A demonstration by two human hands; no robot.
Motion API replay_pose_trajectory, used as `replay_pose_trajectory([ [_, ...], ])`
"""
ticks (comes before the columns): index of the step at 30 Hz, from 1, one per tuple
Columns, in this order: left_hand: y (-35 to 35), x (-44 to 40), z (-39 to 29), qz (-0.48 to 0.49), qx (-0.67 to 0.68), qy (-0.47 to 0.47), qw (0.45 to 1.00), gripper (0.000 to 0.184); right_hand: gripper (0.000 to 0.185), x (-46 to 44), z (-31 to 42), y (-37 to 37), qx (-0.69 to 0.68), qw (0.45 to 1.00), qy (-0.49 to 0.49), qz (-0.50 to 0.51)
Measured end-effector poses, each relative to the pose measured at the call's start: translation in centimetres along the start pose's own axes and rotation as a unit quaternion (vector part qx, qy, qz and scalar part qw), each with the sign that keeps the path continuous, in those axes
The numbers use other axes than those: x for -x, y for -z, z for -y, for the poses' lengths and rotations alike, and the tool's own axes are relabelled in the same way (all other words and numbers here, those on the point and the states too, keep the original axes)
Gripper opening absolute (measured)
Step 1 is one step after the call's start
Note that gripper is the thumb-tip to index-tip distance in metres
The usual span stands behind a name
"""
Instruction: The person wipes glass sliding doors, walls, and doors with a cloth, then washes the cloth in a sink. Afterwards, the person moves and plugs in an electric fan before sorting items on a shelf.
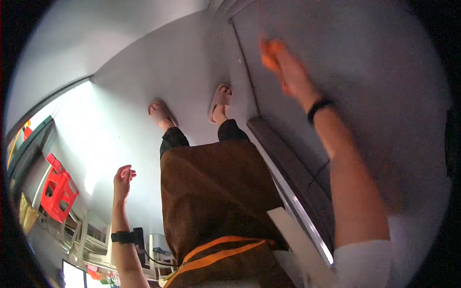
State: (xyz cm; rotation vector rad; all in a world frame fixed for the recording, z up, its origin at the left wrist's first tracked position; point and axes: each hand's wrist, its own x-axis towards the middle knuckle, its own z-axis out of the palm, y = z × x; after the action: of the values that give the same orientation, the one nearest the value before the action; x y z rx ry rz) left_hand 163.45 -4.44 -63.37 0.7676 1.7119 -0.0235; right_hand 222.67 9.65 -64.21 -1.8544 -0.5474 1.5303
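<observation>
My right hand [294,76] is stretched out over a dark grey padded surface and blurred by motion. A bright orange thing [272,54] shows at its fingers, too smeared to name; the hand seems closed on it. A black band is round that wrist. My left hand [124,178] hangs low at the left, above the pale floor, with fingers loosely bent and apart and nothing visible in them. A black strap with a small box [128,236] and a cable sits on the left forearm.
The grey padded surface [384,96] fills the right side, with a raised edge [283,153] beside my legs. A brown apron [216,187] covers my front; slippers [221,101] stand on the floor. A red plastic stool [58,192] and white chair frames [91,237] are at the left.
</observation>
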Motion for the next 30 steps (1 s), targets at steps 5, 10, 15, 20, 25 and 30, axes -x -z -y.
replay_pose_trajectory([
  [5,2.9,6.3,1.4,-0.021,0.05,-0.058,0.997,0.028,0.047,24.5,-5.6,8.2,0.035,0.952,-0.291,-0.085],
  [10,7.0,5.7,4.6,0.02,-0.181,-0.1,0.978,0.025,0.043,34.4,0.9,10.4,0.155,0.96,-0.186,-0.14],
  [15,12.4,5.2,-6.2,0.025,-0.246,-0.265,0.932,0.023,0.044,44.9,8.3,17.9,0.786,0.428,0.165,-0.414],
  [20,12.2,7.0,-12.9,0.001,-0.238,-0.343,0.909,0.021,0.059,62.5,17.9,20.8,0.591,0.192,0.279,-0.732],
  [25,11.2,5.7,-14.2,0.098,-0.256,-0.424,0.863,0.027,0.055,64.1,16.9,19.4,0.399,0.215,0.301,-0.839],
  [30,6.1,9.3,-14.7,0.129,-0.366,-0.437,0.811,0.032,0.063,53.0,1.7,15.4,0.363,0.591,0.067,-0.717],
])
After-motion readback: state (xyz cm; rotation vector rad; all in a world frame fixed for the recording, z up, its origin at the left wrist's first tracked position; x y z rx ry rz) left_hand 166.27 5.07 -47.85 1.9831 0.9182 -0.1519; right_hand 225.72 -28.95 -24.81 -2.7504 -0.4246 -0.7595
